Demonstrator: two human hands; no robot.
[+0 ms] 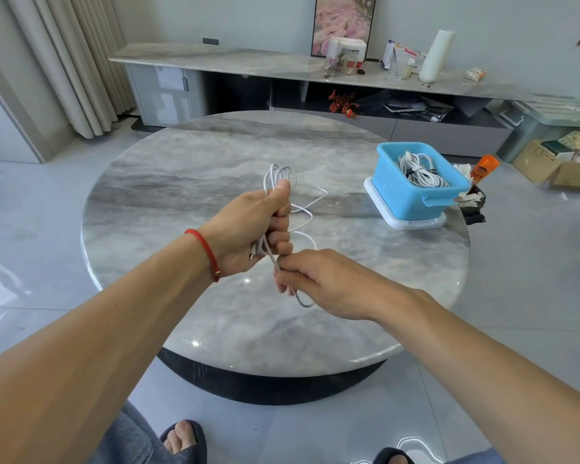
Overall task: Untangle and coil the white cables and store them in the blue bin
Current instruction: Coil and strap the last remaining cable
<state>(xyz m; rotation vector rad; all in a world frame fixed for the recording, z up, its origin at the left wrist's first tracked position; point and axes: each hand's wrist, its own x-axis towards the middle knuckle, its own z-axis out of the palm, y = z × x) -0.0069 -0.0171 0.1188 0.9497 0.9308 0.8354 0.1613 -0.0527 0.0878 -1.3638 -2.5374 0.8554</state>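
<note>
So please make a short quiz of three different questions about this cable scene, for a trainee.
1. True or false: the blue bin already holds coiled cables.
2. Which hand grips the looped bundle of the white cable? A) left hand B) right hand
3. Fill in: the bin stands on a white ____ on the marble table.

Key: 1 true; 2 A, while the right hand pinches the strand below it; 3 lid (probably) or tray.
</note>
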